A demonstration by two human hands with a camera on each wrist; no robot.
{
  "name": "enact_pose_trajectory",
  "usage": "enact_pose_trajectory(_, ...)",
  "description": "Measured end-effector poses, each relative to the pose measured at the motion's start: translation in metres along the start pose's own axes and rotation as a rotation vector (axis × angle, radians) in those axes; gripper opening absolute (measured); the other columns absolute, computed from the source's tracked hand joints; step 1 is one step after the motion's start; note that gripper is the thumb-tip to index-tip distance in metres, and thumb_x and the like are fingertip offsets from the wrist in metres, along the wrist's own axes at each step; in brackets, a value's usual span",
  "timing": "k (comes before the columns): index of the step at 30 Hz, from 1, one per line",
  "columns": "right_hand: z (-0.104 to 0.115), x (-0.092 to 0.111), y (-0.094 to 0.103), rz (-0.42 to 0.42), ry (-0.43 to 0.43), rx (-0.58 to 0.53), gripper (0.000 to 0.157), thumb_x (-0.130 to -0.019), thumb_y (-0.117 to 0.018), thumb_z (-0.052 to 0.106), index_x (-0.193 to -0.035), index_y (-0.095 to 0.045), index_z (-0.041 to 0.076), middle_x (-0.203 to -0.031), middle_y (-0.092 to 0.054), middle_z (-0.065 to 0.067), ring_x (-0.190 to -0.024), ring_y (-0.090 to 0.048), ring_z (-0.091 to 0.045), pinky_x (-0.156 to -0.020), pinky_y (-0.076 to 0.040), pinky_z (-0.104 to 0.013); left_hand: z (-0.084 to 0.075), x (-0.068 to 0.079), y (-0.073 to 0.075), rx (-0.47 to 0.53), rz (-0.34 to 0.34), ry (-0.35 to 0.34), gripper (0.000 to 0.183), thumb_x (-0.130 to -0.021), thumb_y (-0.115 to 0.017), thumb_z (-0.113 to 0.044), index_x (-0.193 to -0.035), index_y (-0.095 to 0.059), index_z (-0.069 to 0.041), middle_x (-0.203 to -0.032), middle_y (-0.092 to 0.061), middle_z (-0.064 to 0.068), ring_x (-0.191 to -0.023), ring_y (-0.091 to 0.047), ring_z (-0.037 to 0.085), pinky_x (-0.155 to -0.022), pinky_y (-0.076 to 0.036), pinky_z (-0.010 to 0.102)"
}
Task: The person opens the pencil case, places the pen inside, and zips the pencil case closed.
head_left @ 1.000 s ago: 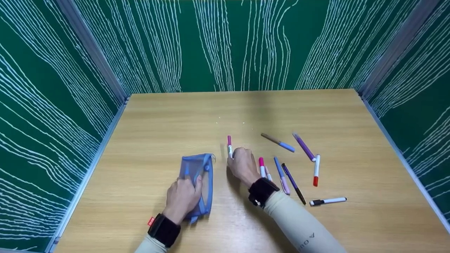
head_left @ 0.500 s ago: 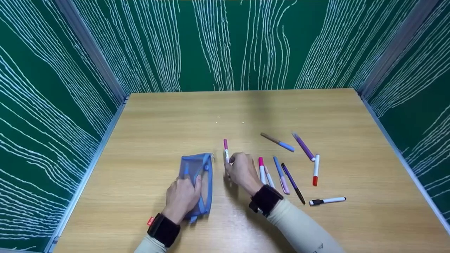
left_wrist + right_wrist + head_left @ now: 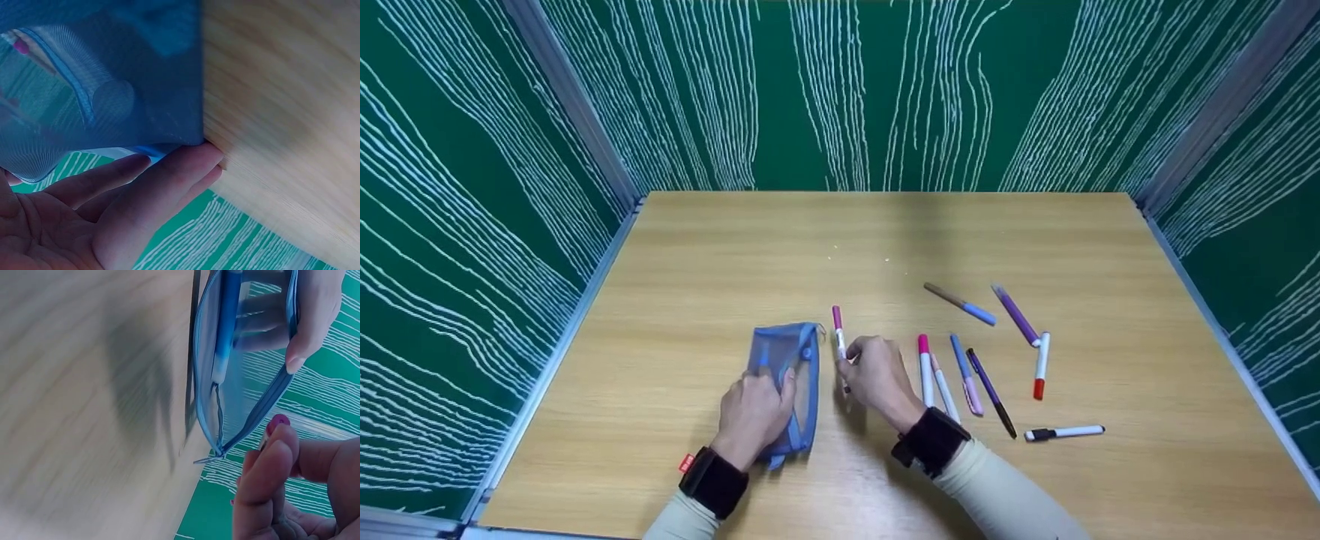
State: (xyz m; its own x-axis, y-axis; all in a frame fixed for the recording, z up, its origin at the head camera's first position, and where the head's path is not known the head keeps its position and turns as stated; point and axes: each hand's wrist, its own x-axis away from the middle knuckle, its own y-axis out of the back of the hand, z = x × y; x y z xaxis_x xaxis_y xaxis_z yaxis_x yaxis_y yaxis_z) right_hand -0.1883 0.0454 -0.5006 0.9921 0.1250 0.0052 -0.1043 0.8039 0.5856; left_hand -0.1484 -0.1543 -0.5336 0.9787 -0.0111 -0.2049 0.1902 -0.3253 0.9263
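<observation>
A blue mesh zip pouch (image 3: 784, 341) lies open-mouthed on the table, a blue pen (image 3: 226, 323) inside it. My left hand (image 3: 754, 416) holds its side. The thumb presses the zip edge, and the fingers show through the mesh in the right wrist view. To the right of the mouth, my right hand (image 3: 881, 379) pinches a slim white marker (image 3: 838, 334) with a magenta cap, between thumb and fingertips. Its far end points away from me. In the right wrist view the marker's magenta end (image 3: 278, 421) peeks past the fingertips, close to the pouch's zip edge.
Right of my right hand lie a pink-capped marker (image 3: 925, 367), a blue-and-lilac pen (image 3: 964, 371) and a dark purple pen (image 3: 992, 394). Farther out are a brown-and-blue pen (image 3: 960, 304), a purple marker (image 3: 1015, 315), a red-capped marker (image 3: 1041, 367) and a black-capped marker (image 3: 1065, 433). Green walls enclose the table.
My right hand has drawn the magenta-capped marker a little toward me and the pouch, and the marker has tilted slightly. The left hand keeps its hold on the pouch.
</observation>
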Motion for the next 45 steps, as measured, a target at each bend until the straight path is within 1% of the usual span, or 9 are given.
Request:
enact_pose_trajectory(2,0.0,0.002,-0.001,0.001,0.012,0.0,0.005,-0.09,-0.075,0.007,-0.088,-0.072,0.003,-0.072,-0.071,-0.006,-0.048,-0.064,-0.01,-0.043,-0.051,-0.027,0.0,-0.001,0.0,0.0,0.004,0.0,0.052,-0.106,-0.044,-0.043,-0.078,-0.06,-0.002,-0.074,-0.063,0.019,-0.065,-0.064,0.033,-0.057,-0.053,0.047)
enact_pose_trajectory(9,0.003,0.011,-0.008,-0.011,0.085,0.022,0.007,-0.089,-0.076,0.007,-0.084,-0.074,0.003,-0.062,-0.068,0.0,-0.044,-0.061,-0.006,-0.041,-0.049,-0.026,0.001,0.0,-0.001,-0.007,-0.008,-0.012,0.056,-0.106,-0.043,-0.042,-0.08,-0.066,0.002,-0.078,-0.066,0.022,-0.07,-0.067,0.036,-0.06,-0.055,0.049)
enact_pose_trajectory(16,0.005,0.018,-0.015,0.032,0.068,-0.003,0.007,-0.088,-0.077,0.006,-0.084,-0.073,0.003,-0.063,-0.068,0.0,-0.045,-0.061,-0.007,-0.042,-0.049,-0.026,0.002,-0.001,0.0,-0.004,0.022,0.006,0.055,-0.106,-0.043,-0.043,-0.081,-0.064,0.0,-0.077,-0.065,0.021,-0.068,-0.067,0.035,-0.059,-0.054,0.047)
enact_pose_trajectory(24,0.005,0.026,-0.024,0.056,0.101,-0.01,0.008,-0.086,-0.078,0.006,-0.082,-0.072,0.003,-0.062,-0.066,0.001,-0.045,-0.059,-0.006,-0.041,-0.049,-0.027,0.002,-0.002,0.0,0.005,0.036,0.026,0.053,-0.106,-0.043,-0.045,-0.077,-0.061,-0.004,-0.073,-0.062,0.017,-0.063,-0.065,0.031,-0.056,-0.054,0.045)
enact_pose_trajectory(30,0.005,0.032,-0.034,0.083,0.111,-0.002,0.009,-0.086,-0.077,0.006,-0.079,-0.07,0.004,-0.058,-0.065,0.003,-0.043,-0.058,-0.005,-0.04,-0.049,-0.026,0.002,-0.002,0.001,-0.003,0.058,0.038,0.055,-0.107,-0.041,-0.046,-0.082,-0.061,-0.002,-0.076,-0.062,0.019,-0.066,-0.064,0.033,-0.06,-0.054,0.047)
enact_pose_trajectory(32,0.005,0.032,-0.038,0.086,0.125,0.005,0.01,-0.085,-0.077,0.005,-0.077,-0.07,0.005,-0.057,-0.064,0.004,-0.042,-0.057,-0.003,-0.04,-0.048,-0.026,0.002,-0.002,0.001,-0.007,0.05,0.035,0.055,-0.107,-0.04,-0.046,-0.083,-0.061,-0.001,-0.076,-0.063,0.019,-0.067,-0.065,0.034,-0.06,-0.054,0.047)
enact_pose_trajectory(34,0.006,0.03,-0.043,0.095,0.121,-0.003,0.013,-0.085,-0.076,0.004,-0.074,-0.07,0.006,-0.056,-0.064,0.005,-0.042,-0.057,-0.003,-0.039,-0.048,-0.025,0.001,-0.002,0.0,-0.008,0.024,0.029,0.055,-0.107,-0.041,-0.045,-0.082,-0.062,-0.001,-0.076,-0.064,0.02,-0.067,-0.066,0.036,-0.059,-0.054,0.048)
enact_pose_trajectory(39,0.009,0.021,-0.054,0.128,0.079,-0.047,0.016,-0.088,-0.076,0.005,-0.073,-0.071,0.006,-0.054,-0.063,0.005,-0.039,-0.057,-0.005,-0.039,-0.049,-0.026,0.002,-0.001,-0.002,-0.017,-0.05,0.003,0.052,-0.105,-0.047,-0.041,-0.078,-0.063,0.0,-0.074,-0.064,0.022,-0.065,-0.066,0.038,-0.058,-0.054,0.05)
enact_pose_trajectory(45,0.011,0.009,-0.066,0.149,0.072,-0.05,0.012,-0.09,-0.074,0.006,-0.078,-0.074,0.004,-0.054,-0.063,0.004,-0.038,-0.058,-0.006,-0.04,-0.05,-0.026,0.002,0.0,-0.003,-0.012,-0.068,-0.009,0.052,-0.105,-0.045,-0.041,-0.078,-0.062,0.0,-0.073,-0.063,0.022,-0.065,-0.066,0.039,-0.057,-0.053,0.051)
